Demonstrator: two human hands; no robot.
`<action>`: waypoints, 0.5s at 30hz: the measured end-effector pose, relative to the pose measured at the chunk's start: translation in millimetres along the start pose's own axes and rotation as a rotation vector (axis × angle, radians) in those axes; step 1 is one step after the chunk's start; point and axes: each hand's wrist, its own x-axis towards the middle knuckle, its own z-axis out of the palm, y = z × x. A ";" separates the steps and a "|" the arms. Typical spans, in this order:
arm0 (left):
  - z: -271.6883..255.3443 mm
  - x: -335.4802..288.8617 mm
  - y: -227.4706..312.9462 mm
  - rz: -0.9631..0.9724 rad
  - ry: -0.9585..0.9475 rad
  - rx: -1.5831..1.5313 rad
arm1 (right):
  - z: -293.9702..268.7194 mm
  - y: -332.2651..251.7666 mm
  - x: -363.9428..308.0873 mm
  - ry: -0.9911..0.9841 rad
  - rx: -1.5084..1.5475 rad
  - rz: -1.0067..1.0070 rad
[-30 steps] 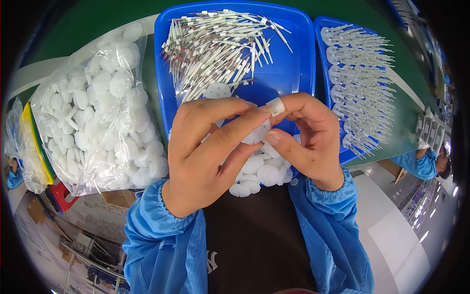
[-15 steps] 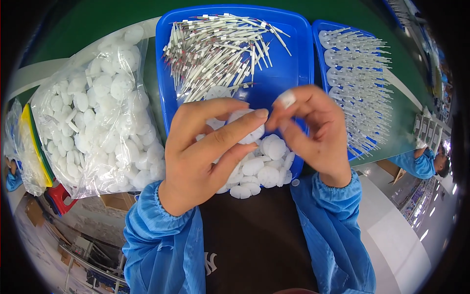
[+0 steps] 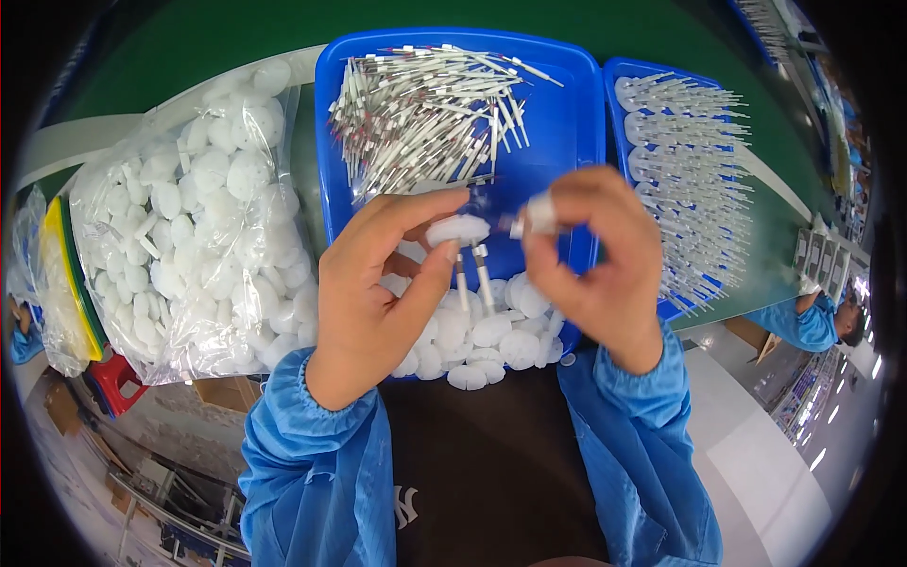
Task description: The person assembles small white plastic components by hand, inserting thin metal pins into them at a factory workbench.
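Between the thumb and fingers of my left hand is a round white plastic disc, seen nearly edge-on. Two thin white sticks with dark bands stick out from its underside toward me. To its right, my right hand is pinched and blurred by motion; a small pale piece shows at its fingertips, too smeared to name. A white wrap covers one fingertip of that hand. Below both hands lies a heap of loose white discs in the near part of the blue tray.
A pile of thin white sticks fills the tray's far left. On the left lies a clear bag full of white discs. A second blue tray at the right holds rows of discs with sticks attached. Another person is at far right.
My left hand has tipped the disc from facing up to nearly edge-on, so its two sticks now show. My right hand stays close, still blurred. The view has shifted slightly.
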 end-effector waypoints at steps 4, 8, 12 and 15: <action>3.6 1.4 2.1 0.059 -0.043 -0.028 | -4.0 -7.3 -23.4 -0.116 0.001 0.103; 10.5 5.9 1.8 0.067 -0.006 -0.040 | -10.1 -3.5 -26.4 -0.079 -0.010 0.126; 9.3 5.6 1.4 0.087 -0.098 0.054 | -9.4 -3.7 -26.2 -0.091 0.052 0.198; 13.0 4.2 5.3 0.137 -0.056 0.182 | -3.1 -3.2 -23.4 -0.067 0.045 0.168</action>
